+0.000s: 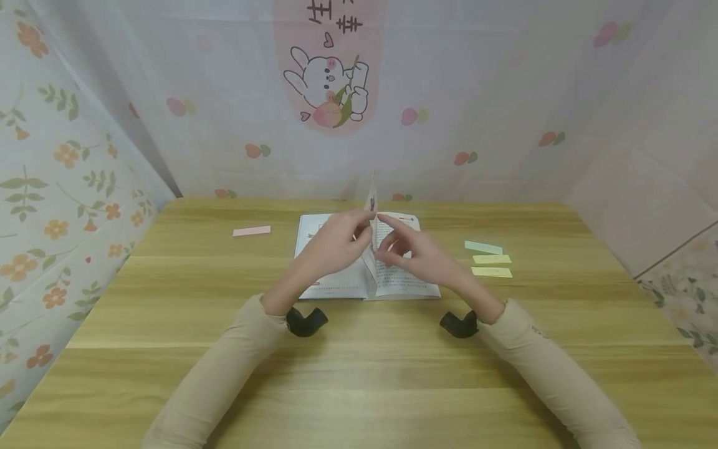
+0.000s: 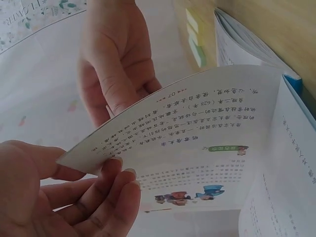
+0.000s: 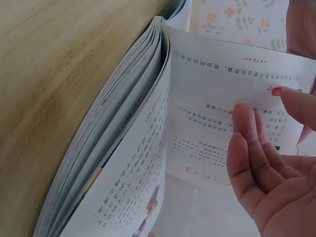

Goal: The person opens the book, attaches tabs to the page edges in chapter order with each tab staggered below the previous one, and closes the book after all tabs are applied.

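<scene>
At the far middle of the bench [image 1: 359, 386], we see a spread book [image 1: 343, 279]; the left hand [image 1: 339, 240] pinches its raised page [image 2: 212, 123], while the right hand [image 1: 421, 251], half spread, touches that page.

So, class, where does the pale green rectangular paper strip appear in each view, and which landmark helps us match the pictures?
Head: the pale green rectangular paper strip lies right of the open white-paged book, just above two yellow paper strips.
Left wrist: the strip shows near the top, right of centre, below the yellow ones.
Right wrist: not in it.
Shared landmark: the raised white printed page.
</scene>
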Available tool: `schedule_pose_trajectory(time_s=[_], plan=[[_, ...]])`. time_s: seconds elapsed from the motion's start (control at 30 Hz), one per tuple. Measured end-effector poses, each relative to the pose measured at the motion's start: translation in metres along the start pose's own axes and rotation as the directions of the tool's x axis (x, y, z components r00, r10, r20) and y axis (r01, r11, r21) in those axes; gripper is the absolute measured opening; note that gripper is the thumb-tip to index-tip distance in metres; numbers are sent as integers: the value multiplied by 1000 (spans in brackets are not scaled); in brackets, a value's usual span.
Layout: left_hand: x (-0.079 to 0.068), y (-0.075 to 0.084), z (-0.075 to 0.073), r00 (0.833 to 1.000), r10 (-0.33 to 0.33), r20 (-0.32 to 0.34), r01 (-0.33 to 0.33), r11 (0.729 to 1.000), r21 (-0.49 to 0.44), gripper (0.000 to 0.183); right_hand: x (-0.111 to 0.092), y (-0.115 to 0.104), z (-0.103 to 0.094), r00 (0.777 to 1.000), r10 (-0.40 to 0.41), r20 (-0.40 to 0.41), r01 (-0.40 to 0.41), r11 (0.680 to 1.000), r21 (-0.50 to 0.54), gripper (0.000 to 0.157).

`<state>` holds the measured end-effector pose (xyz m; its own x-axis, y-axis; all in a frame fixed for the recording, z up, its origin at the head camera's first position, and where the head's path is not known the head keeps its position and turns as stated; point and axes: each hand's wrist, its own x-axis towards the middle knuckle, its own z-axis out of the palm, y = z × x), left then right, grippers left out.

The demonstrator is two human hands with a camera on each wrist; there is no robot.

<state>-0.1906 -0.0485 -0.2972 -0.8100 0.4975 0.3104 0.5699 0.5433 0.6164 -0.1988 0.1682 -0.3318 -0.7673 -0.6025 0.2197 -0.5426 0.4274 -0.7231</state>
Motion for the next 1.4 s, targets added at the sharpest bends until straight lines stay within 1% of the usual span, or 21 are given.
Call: schedule_pose_trajectory(time_s=[0.13,0.27,0.4,0.5,0.77,0.9,1.1,1.27,1.4], plan=[[-2,-1,-1,1000,-12,-16,12,999,34,36,1,1,2,999,30,19,-30,1000,-9,78],[-6,-1,-2,999,-28,-46,34,990,136,37,3,2,4,998,53,39,-52,999,-16,81],[-10,-2,-2,997,-7,-76,25,973,232,37,4,1,5,997,55,54,-54,998,-25,82],[-13,-4,-3,996,12,-90,13,962,274,37,6,0,6,996,59,64,-57,998,-37,82],[-22,-11,-6,995,22,-96,11,946,325,42,10,4,12,994,72,82,-66,995,-72,84],[-27,-16,-7,994,43,-102,-4,935,353,43,12,3,15,993,84,86,-77,993,-91,82],[-34,-25,-9,992,54,-116,-6,926,377,46,17,3,19,987,100,125,-87,991,-105,81],[-38,-27,-11,990,68,-122,-16,920,391,46,20,3,22,982,117,148,-99,988,-121,81],[-43,-30,-12,991,66,-116,-12,909,416,47,21,5,25,977,133,164,-112,985,-129,81]])
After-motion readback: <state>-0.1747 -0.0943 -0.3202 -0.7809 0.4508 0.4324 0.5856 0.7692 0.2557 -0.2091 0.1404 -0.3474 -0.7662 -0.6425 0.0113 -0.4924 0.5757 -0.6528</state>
